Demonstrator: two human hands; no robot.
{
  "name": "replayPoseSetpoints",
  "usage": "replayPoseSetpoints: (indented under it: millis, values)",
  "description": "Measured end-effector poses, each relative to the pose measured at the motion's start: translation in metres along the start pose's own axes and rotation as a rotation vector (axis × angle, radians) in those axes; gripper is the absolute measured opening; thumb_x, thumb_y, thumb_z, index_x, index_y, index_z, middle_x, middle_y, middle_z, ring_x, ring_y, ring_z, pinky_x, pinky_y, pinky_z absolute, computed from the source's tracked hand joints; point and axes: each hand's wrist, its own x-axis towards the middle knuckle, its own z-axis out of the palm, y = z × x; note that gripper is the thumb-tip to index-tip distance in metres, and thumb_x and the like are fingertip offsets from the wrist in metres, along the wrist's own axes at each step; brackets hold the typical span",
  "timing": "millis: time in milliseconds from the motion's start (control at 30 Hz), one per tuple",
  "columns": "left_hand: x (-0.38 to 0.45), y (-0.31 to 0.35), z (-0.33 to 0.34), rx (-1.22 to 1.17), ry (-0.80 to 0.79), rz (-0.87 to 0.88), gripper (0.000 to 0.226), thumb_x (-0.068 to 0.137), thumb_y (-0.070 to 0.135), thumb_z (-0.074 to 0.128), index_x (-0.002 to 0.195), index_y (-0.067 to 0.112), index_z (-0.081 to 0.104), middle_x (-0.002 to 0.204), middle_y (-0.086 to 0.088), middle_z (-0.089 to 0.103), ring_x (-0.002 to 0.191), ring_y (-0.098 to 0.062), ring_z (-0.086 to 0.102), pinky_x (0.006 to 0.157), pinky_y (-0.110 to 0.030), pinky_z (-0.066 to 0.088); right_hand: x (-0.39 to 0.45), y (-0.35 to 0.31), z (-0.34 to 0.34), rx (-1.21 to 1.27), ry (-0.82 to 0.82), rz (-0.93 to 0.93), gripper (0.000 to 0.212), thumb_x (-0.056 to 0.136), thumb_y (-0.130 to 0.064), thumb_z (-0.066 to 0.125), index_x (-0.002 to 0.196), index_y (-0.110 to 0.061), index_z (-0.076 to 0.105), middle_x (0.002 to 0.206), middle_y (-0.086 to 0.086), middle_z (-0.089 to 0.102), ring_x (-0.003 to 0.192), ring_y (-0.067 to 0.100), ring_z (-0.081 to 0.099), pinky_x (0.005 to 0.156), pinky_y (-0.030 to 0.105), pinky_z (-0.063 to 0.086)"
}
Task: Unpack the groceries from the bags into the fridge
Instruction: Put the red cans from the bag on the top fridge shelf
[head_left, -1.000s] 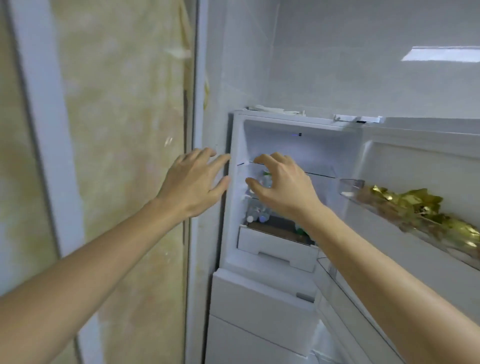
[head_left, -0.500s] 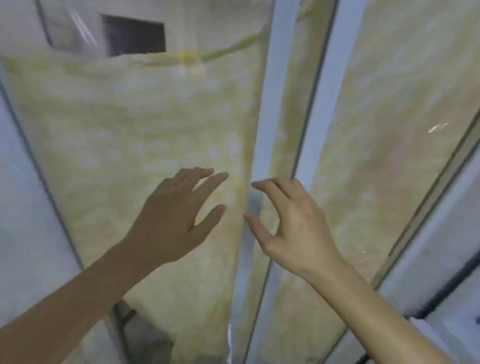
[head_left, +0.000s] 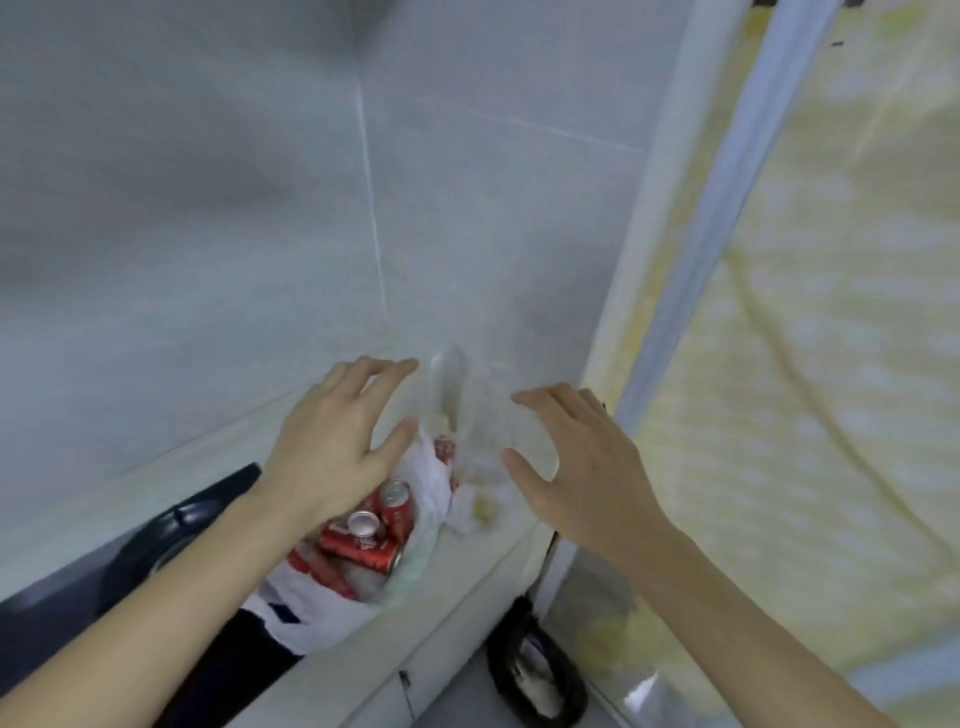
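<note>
Since a second ago the view has swung left from the open fridge to a tiled corner. Left hand (head_left: 332, 447) hovers with fingers spread, empty, over a white plastic bag (head_left: 431, 483) holding red soda cans (head_left: 376, 535). Right hand (head_left: 582, 467), also spread and empty, hovers just right of the bag. Farther right stands a yellow patterned panel (head_left: 810, 364).

Below the left hand (head_left: 332, 447), red cans (head_left: 382, 525) looked like glossy metal inside a thin, crinkled white plastic bag (head_left: 431, 478). Beyond both hands, the wall tiles (head_left: 208, 234) appeared smooth, faintly glossy.
</note>
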Motion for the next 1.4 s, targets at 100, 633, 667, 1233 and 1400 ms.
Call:
replayPoseSetpoints:
  millis: [100, 633, 667, 1233, 1400]
  values:
    - [-0.024, -0.062, 0.009, -0.005, -0.039, -0.132, 0.059, 0.097, 0.051, 0.043, 0.152, 0.028, 0.043, 0.137, 0.002, 0.055, 0.125, -0.023, 0.05, 0.095, -0.045, 0.05, 0.028, -0.023, 0.062, 0.053, -0.101, -0.008, 0.047, 0.094, -0.046, 0.063, 0.136, -0.027, 0.056, 0.13, -0.01, 0.058, 0.116, 0.015, 0.054, 0.089, 0.028, 0.05]
    - [-0.064, -0.168, 0.224, -0.169, -0.511, -0.614, 0.063, 0.092, 0.037, 0.056, 0.152, 0.03, 0.039, 0.133, -0.006, 0.052, 0.118, -0.031, 0.056, 0.094, -0.046, 0.052, 0.062, -0.003, 0.327, 0.161, -0.739, 0.106, 0.074, 0.086, -0.03, 0.077, 0.149, -0.03, 0.038, 0.142, 0.0, 0.046, 0.128, 0.029, 0.052, 0.1, 0.045, 0.051]
    - [-0.058, -0.169, 0.235, -0.2, -0.508, -0.656, 0.061, 0.093, 0.037, 0.056, 0.152, 0.029, 0.039, 0.133, -0.008, 0.052, 0.117, -0.031, 0.057, 0.094, -0.044, 0.051, 0.061, 0.0, 0.337, 0.178, -0.742, 0.096, 0.075, 0.085, -0.029, 0.077, 0.148, -0.03, 0.037, 0.139, 0.0, 0.046, 0.126, 0.028, 0.053, 0.099, 0.045, 0.052]
    - [0.009, -0.198, 0.317, -0.315, -0.465, -0.953, 0.061, 0.094, 0.046, 0.065, 0.145, 0.02, 0.043, 0.124, -0.009, 0.067, 0.111, -0.031, 0.064, 0.088, -0.038, 0.045, 0.061, 0.027, 0.384, 0.331, -0.633, 0.113, 0.07, 0.083, -0.024, 0.08, 0.14, -0.031, 0.04, 0.125, -0.005, 0.058, 0.11, 0.021, 0.064, 0.088, 0.042, 0.058]
    - [0.01, -0.195, 0.308, -0.316, -0.489, -0.982, 0.055, 0.09, 0.047, 0.067, 0.136, 0.022, 0.051, 0.114, -0.003, 0.067, 0.102, -0.026, 0.063, 0.092, -0.04, 0.048, 0.06, 0.03, 0.38, 0.414, -0.597, 0.173, 0.056, 0.08, -0.024, 0.084, 0.121, -0.026, 0.045, 0.118, -0.006, 0.064, 0.105, 0.019, 0.066, 0.085, 0.037, 0.056]
